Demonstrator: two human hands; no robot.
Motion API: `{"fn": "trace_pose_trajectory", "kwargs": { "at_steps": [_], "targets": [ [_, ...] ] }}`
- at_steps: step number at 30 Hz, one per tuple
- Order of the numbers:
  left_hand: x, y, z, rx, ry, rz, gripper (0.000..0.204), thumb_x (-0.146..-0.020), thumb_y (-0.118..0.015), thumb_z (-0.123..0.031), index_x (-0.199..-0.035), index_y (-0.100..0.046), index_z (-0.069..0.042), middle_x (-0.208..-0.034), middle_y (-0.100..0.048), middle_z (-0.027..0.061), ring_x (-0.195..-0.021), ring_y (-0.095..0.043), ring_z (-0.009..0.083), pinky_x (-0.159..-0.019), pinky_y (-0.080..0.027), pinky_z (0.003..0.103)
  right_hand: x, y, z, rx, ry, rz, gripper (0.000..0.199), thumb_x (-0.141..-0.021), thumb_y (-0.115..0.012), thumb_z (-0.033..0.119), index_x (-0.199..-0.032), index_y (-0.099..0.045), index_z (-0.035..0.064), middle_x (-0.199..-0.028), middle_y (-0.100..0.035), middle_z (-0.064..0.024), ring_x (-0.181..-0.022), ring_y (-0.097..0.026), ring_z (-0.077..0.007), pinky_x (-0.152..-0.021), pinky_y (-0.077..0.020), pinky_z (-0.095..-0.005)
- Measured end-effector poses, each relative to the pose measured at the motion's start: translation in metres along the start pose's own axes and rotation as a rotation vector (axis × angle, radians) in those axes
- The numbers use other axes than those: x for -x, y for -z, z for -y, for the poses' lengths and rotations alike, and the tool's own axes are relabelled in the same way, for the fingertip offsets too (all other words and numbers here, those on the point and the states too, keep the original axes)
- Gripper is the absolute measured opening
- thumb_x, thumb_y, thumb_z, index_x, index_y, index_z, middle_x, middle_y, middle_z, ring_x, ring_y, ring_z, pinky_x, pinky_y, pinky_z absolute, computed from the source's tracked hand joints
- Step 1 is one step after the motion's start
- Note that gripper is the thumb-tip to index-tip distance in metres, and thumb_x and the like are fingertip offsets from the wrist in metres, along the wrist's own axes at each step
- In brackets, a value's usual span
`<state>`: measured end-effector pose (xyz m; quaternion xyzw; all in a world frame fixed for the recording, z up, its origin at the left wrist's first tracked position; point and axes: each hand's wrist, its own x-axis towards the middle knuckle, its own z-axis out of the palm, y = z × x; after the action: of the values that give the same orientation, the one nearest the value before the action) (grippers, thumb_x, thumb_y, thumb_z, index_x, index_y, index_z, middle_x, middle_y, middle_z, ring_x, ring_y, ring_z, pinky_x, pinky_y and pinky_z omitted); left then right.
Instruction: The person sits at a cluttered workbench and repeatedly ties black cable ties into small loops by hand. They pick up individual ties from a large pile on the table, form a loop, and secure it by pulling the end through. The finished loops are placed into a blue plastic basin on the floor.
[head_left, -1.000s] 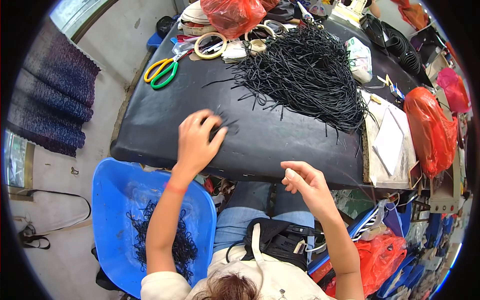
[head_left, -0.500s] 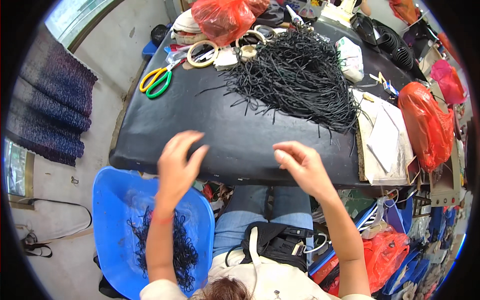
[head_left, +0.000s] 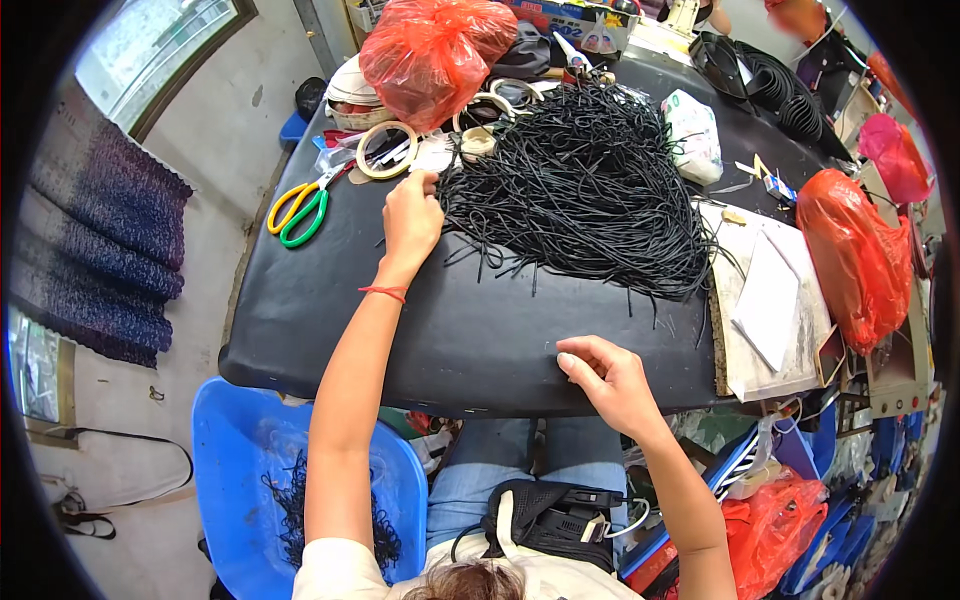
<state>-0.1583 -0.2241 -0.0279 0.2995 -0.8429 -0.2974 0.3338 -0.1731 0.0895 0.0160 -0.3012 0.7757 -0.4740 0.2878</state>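
A large heap of thin black cords [head_left: 590, 200] spreads over the black-covered table [head_left: 480, 340]. At the heap's left edge is my left hand [head_left: 412, 218], fingers curled closed against the strand ends. What lies between those fingertips is hidden. My right hand [head_left: 612, 385] hovers over the table's near edge, its fingers loosely bent, thumb and forefinger slightly apart, with nothing seen between them. Below on the left, a blue plastic tub [head_left: 225, 450] holds more looped black cords [head_left: 290, 505], partly covered by my left forearm.
Scissors with yellow and green handles [head_left: 300, 212] lie left of my left hand. Tape rings [head_left: 387, 150] and a red plastic bag [head_left: 435, 55] sit behind it. At the right are a worn board [head_left: 735, 340] with white paper [head_left: 768, 300] and another red bag [head_left: 855, 255].
My left hand has moved forward from the table's near edge to the left side of the cord heap, and its fingers have closed. My right hand keeps nearly the same pose.
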Motion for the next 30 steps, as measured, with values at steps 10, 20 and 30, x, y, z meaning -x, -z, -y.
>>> {"fn": "trace_pose_trajectory", "kwargs": {
  "at_steps": [10, 20, 30],
  "targets": [
    [-0.009, 0.008, -0.011, -0.234, 0.088, 0.121, 0.033, -0.079, -0.062, -0.018, -0.11, -0.058, -0.007, -0.108, -0.06, 0.0167, -0.101, -0.057, 0.0349, -0.086, -0.045, 0.042, 0.001, -0.004, -0.009, -0.04, 0.03, -0.046, 0.02, -0.085, -0.062, 0.014, -0.098, -0.063, -0.0004, -0.085, -0.064, -0.0076, -0.072, -0.059, -0.0116, -0.066, -0.0472, -0.0246],
    [0.055, 0.057, -0.031, -0.012, -0.376, 0.062, 0.024, -0.082, -0.055, -0.005, -0.105, -0.062, -0.005, -0.094, -0.062, 0.0127, -0.094, -0.057, 0.0263, -0.086, -0.043, 0.035, 0.0, -0.005, -0.017, -0.1, 0.04, -0.111, 0.017, -0.085, -0.061, 0.012, -0.096, -0.064, -0.0009, -0.08, -0.063, -0.0062, -0.069, -0.058, -0.0098, -0.063, -0.0466, -0.0234],
    [0.067, 0.048, -0.045, -0.313, -0.553, 0.385, 0.032, -0.076, -0.059, -0.003, -0.107, -0.059, -0.011, -0.116, -0.047, 0.0118, -0.11, -0.043, 0.029, -0.092, -0.034, 0.038, 0.004, -0.008, -0.024, -0.101, 0.095, -0.15, 0.018, -0.087, -0.06, 0.015, -0.097, -0.065, 0.0016, -0.073, -0.061, -0.0011, -0.065, -0.055, -0.0059, -0.058, -0.0442, -0.0202]
  ]
}}
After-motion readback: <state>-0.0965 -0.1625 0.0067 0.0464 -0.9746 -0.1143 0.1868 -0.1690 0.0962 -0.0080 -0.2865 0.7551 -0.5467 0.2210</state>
